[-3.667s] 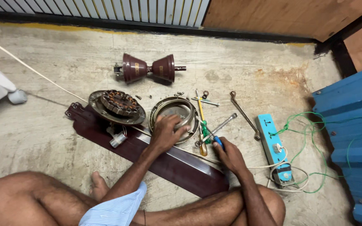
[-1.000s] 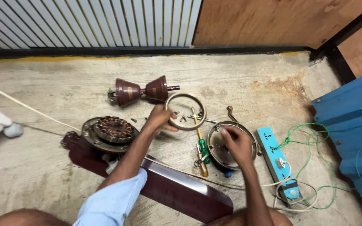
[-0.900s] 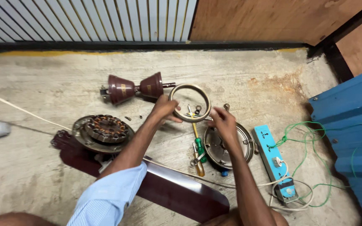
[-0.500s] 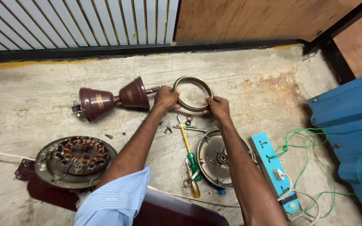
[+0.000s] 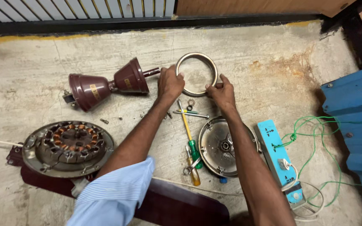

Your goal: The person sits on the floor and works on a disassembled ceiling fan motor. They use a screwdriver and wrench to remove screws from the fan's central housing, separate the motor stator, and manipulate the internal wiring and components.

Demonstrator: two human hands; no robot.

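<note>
Your left hand (image 5: 169, 82) and right hand (image 5: 220, 92) both grip the metal ring (image 5: 196, 73) on the floor (image 5: 273, 54); keep it level, clear of the screwdrivers (image 5: 188, 134).

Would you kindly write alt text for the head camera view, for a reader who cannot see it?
Two bare hands, left hand and right hand, hold a metal ring flat on a concrete floor. Nearby lie a maroon fan downrod cover, a wound motor stator, a round metal cover, screwdrivers and a blue power strip.
</note>
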